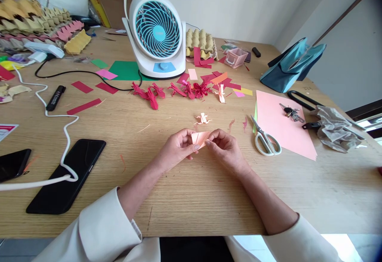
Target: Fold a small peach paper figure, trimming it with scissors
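Note:
A small piece of folded light pink paper (199, 138) is held between both hands above the middle of the table. My left hand (180, 146) pinches its left side, thumb in front and fingers behind. At its right edge, the thumb and forefinger of my right hand (225, 148) close on the paper. Just beyond the hands lies a pale pink folded paper figure (202, 119). Farther back, another pale figure (221, 93) stands at the right end of a row of red folded figures (188, 90).
A white fan (159, 33) stands at the back. White-handled scissors (265, 138) lie right of my hands, beside pink sheets (283, 123) with keys (291, 113). Black phones (67, 174) and a white cable (66, 134) are on the left. Egg trays (36, 23) are stacked at the back left.

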A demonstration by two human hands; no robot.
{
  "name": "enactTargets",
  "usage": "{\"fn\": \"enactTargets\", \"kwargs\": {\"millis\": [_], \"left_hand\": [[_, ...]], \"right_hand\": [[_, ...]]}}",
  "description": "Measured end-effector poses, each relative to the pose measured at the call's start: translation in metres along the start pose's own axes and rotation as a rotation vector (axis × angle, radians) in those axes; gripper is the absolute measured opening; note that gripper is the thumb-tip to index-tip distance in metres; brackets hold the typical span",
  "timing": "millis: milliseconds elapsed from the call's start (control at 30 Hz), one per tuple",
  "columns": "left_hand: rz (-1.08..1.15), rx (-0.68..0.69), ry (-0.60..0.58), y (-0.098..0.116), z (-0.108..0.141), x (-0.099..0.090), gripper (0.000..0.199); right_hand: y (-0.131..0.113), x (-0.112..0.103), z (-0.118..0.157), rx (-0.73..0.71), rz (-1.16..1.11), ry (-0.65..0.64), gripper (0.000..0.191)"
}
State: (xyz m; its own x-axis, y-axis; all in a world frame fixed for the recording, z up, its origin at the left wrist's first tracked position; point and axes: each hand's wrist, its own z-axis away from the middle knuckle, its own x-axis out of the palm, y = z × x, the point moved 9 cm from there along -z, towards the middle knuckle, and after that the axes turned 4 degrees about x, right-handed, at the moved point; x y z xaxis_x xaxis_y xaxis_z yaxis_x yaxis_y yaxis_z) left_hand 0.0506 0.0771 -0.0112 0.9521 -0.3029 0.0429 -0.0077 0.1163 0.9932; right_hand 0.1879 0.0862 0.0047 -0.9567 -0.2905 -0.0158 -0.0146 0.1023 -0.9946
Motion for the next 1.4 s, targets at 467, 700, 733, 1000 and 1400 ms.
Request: {"fn": "enactTargets", "kwargs": {"millis": [467,700,733,1000,1400], "left_hand": [[-0.150,0.111,0.052,-0.001,-0.001,-0.002,0.035],[-0.147,0.114,0.087,0.000,-0.001,-0.002,0.033],[-0.141,0.114,0.090,0.000,-0.001,-0.002,0.033],[-0.043,0.061,0.086,-0.007,-0.002,-0.001,0.046],[-0.062,0.168,0.106,0.000,-0.003,-0.002,0.035]], "right_hand": [[0.009,0.000,0.000,0.037,0.079,0.067,0.027],[0.007,0.001,0.000,0.013,0.026,0.083,0.028],[0.007,0.002,0.000,0.019,0.016,0.083,0.029],[0.005,0.007,-0.001,0.066,-0.038,0.062,0.043],[0.018,0.012,-0.003,0.162,-0.011,-0.032,0.037]]}}
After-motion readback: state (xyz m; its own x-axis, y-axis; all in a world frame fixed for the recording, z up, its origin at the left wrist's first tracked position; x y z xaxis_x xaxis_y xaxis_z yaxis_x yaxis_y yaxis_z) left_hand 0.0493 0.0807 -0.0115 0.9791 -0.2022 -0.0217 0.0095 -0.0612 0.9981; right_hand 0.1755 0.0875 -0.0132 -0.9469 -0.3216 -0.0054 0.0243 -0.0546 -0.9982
